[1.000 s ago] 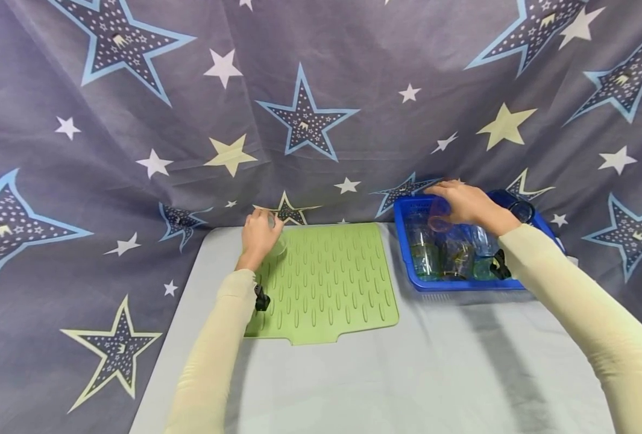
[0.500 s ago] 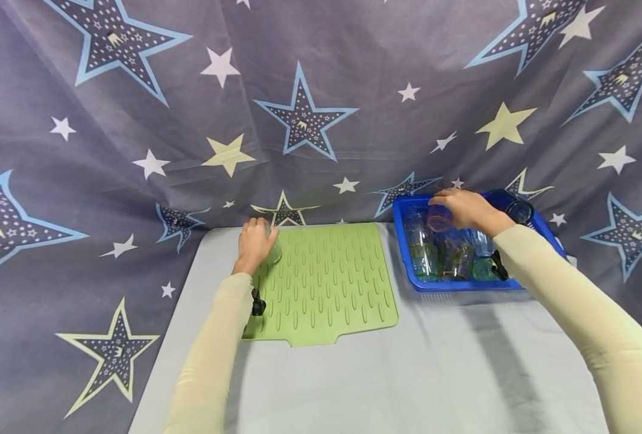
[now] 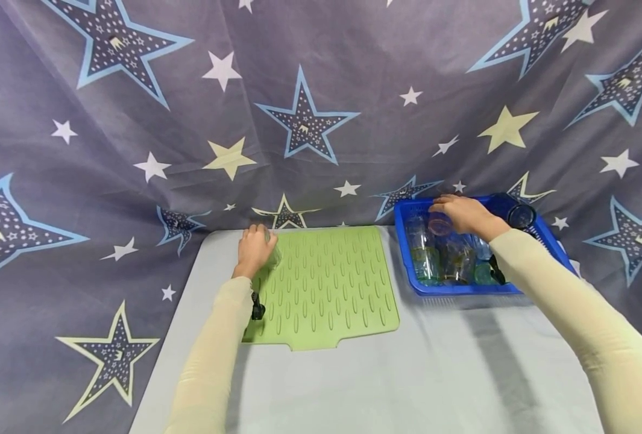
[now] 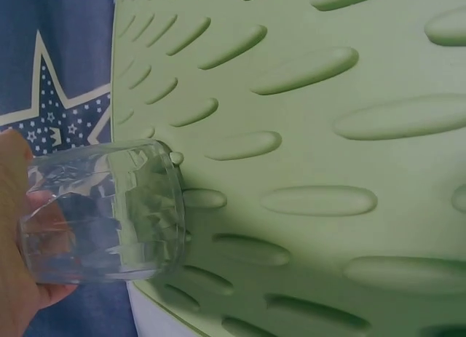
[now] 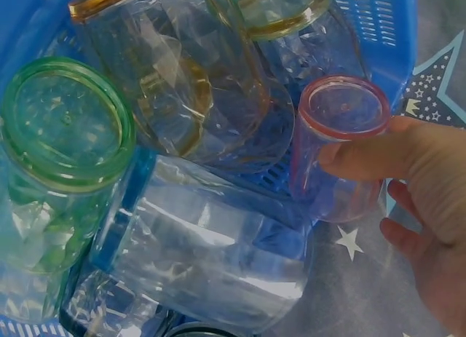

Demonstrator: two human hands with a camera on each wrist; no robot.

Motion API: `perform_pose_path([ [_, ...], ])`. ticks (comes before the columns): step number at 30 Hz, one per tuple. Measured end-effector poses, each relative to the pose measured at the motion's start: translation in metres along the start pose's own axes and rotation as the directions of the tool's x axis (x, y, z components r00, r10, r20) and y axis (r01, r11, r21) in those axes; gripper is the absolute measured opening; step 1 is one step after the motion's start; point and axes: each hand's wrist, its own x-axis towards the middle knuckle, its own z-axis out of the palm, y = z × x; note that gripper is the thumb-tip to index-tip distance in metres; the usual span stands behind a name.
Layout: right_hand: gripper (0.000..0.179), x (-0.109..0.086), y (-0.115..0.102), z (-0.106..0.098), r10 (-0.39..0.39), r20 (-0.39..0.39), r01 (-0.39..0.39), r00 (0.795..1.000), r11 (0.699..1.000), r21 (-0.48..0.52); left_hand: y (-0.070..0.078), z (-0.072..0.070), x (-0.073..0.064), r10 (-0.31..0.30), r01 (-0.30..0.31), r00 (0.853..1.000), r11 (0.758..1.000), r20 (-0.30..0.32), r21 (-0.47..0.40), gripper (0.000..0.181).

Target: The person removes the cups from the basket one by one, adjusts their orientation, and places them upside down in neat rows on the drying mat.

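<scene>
In the head view, my left hand (image 3: 254, 248) is over the back left corner of a ribbed green drying mat (image 3: 326, 283). It grips a clear faceted drinking glass (image 4: 102, 213), whose far end meets the mat in the left wrist view. Off to the right, my right hand (image 3: 464, 214) reaches into a blue plastic basket (image 3: 464, 290). Thumb and fingers pinch a small pink-rimmed glass (image 5: 331, 199) near the basket's back left. Beside that glass lie a blue-tinted glass (image 5: 211, 239), amber-rimmed glasses (image 5: 171, 78) and a green-rimmed glass (image 5: 69, 159), in the right wrist view.
A dark glass (image 3: 521, 215) leans at the basket's back right. Both the mat and the basket stand on a white table (image 3: 407, 380). Star-patterned fabric (image 3: 321, 181) hangs right behind them.
My left hand has shifted slightly left and lower with the clear glass, down at the mat. The right hand has sunk a little into the basket with the pink-rimmed glass.
</scene>
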Motion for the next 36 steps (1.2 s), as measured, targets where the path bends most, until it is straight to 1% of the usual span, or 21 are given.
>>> perform_pose_path([
  [4, 0.053, 0.002, 0.000, 0.004, 0.000, 0.001, 0.000, 1.000, 1.000, 0.003, 0.000, 0.001, -0.001, -0.002, 0.002, 1.000, 1.000, 0.011, 0.002, 0.047],
  [8, 0.048, 0.003, 0.001, 0.006, 0.003, 0.007, -0.003, 1.000, 1.000, 0.006, 0.000, 0.002, 0.000, 0.004, -0.004, 1.000, 1.000, 0.019, 0.005, 0.044],
  [14, 0.052, 0.002, 0.002, 0.009, -0.006, 0.007, 0.006, 1.000, 1.000, 0.000, 0.000, 0.003, 0.003, 0.021, -0.021, 0.999, 1.000, 0.032, 0.022, 0.044],
  [19, 0.051, 0.002, 0.002, 0.011, 0.001, 0.023, -0.001, 1.000, 1.000, 0.010, 0.001, 0.002, 0.006, 0.036, -0.038, 0.998, 0.999, 0.045, 0.036, 0.043],
  [28, 0.050, 0.004, 0.000, 0.011, -0.018, 0.016, 0.018, 1.000, 1.000, 0.009, 0.000, 0.002, 0.008, 0.053, -0.054, 0.998, 0.997, 0.020, 0.051, 0.041],
  [31, 0.049, 0.005, 0.000, 0.010, -0.012, 0.021, 0.012, 1.000, 1.000, 0.011, -0.002, 0.002, 0.009, 0.045, -0.047, 0.998, 0.997, 0.035, 0.055, 0.042],
  [36, 0.044, 0.005, 0.000, 0.009, -0.019, 0.002, 0.019, 1.000, 1.000, 0.025, -0.003, 0.002, 0.010, 0.032, -0.036, 0.997, 0.997, 0.069, 0.064, 0.042],
])
